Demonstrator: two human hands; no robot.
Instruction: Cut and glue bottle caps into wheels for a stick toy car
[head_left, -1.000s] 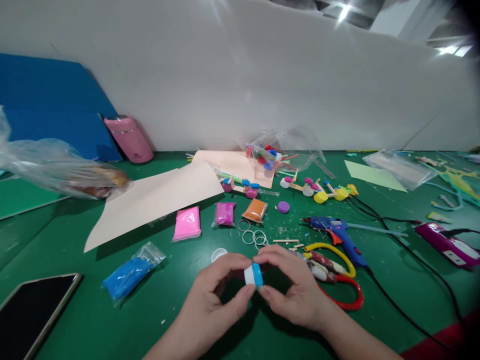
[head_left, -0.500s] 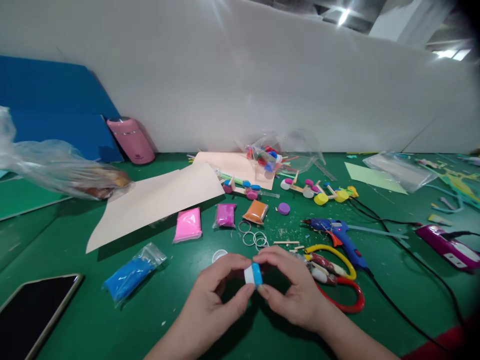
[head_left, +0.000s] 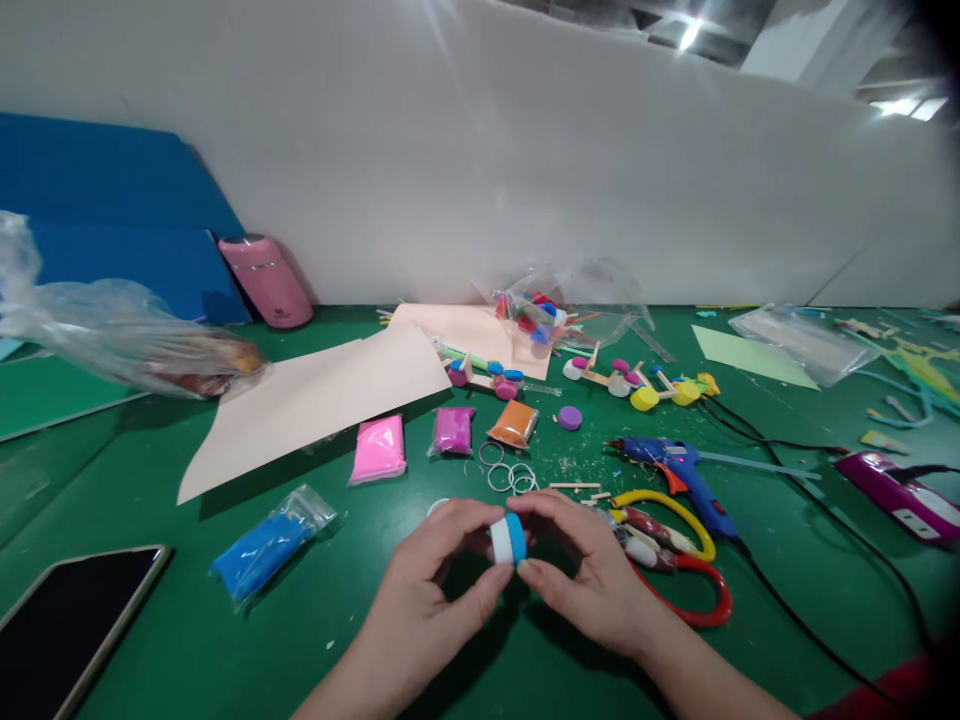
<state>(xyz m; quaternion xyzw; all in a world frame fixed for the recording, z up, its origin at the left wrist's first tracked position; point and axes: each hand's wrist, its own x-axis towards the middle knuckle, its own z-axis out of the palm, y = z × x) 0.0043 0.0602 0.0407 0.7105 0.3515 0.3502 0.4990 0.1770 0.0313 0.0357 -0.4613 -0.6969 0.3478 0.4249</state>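
Between the fingertips of both hands, a white bottle cap is held up on its side just above the table. A blue layer, perhaps clay, covers its right face. My left hand pinches the white side with thumb and fingers. My right hand has its thumb and fingertips at the blue side. A pale ring-like piece lies partly hidden behind my left fingers. Thin white rings and short wooden sticks lie just beyond the hands.
Packets of pink, purple, orange and blue clay lie around. At right are a blue glue gun with its cord and red-and-yellow-handled scissors. A phone lies at left; small wheeled models stand behind.
The cap has turned slightly in the fingers, and my right fingers have shifted a little on its blue side. The pale ring is more covered by my left hand.
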